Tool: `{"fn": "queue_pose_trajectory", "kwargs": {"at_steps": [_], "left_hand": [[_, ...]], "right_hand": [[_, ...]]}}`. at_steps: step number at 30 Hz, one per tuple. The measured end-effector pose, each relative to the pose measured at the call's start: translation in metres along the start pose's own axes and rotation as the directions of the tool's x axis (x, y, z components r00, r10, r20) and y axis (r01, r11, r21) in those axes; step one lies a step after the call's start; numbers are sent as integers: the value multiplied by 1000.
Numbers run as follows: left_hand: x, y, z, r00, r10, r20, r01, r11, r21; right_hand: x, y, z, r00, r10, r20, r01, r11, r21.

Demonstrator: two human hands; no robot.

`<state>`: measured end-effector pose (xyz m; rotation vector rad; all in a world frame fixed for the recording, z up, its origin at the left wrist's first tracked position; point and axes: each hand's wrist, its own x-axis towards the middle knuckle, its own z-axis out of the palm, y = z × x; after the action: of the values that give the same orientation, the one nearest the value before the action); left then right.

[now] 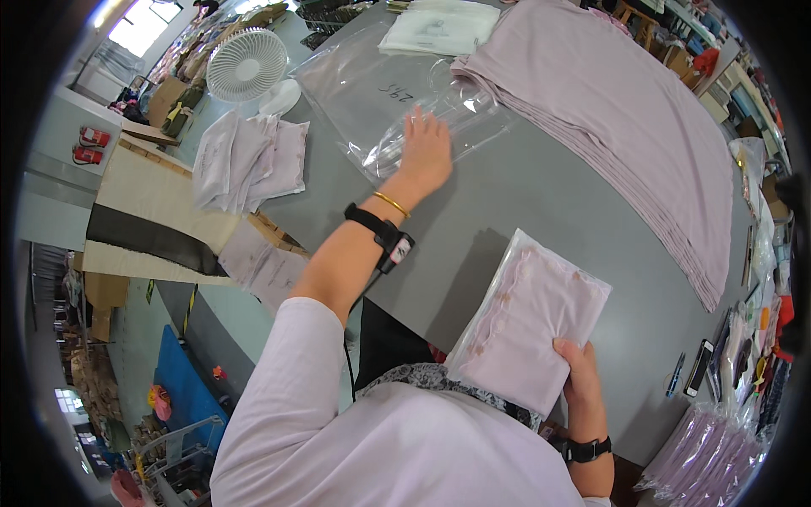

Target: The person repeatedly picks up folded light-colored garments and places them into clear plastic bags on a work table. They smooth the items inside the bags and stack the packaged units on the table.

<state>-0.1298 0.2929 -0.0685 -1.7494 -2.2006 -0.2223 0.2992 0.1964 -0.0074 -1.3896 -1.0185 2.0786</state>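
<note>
My right hand (578, 367) grips the lower right edge of a plastic-bagged folded pink garment (532, 317), thumb on top, near my body. My left hand (426, 149) lies palm down on the near part of a large clear plastic bag (361, 82), fingers spread; the bag bears a handwritten mark. Whether its fingertips pinch the film I cannot tell. Right of the bag, a large pile of pink fabric layers (608, 101) lies on the grey table (545, 196). Several bagged pink garments (253, 158) are heaped at the table's left edge.
White plastic bags (440, 26) are stacked at the far edge. A white fan (247, 65) stands at the far left. A pen (675, 375), a phone-like black object (699, 368) and bundled pink plastic packs (703, 450) lie at the right. A cardboard-edged board (152, 222) is at the left.
</note>
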Motion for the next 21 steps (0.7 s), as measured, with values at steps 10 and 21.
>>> {"fn": "queue_pose_trajectory", "kwargs": {"at_steps": [10, 21], "left_hand": [[36, -44, -52, 847, -393, 358, 499, 819, -283], [44, -99, 7, 977, -4, 213, -17, 995, 95]], "right_hand": [[-2, -1, -1, 999, -21, 28, 21, 1000, 15], [-2, -2, -1, 1000, 1, -15, -2, 1000, -9]]}}
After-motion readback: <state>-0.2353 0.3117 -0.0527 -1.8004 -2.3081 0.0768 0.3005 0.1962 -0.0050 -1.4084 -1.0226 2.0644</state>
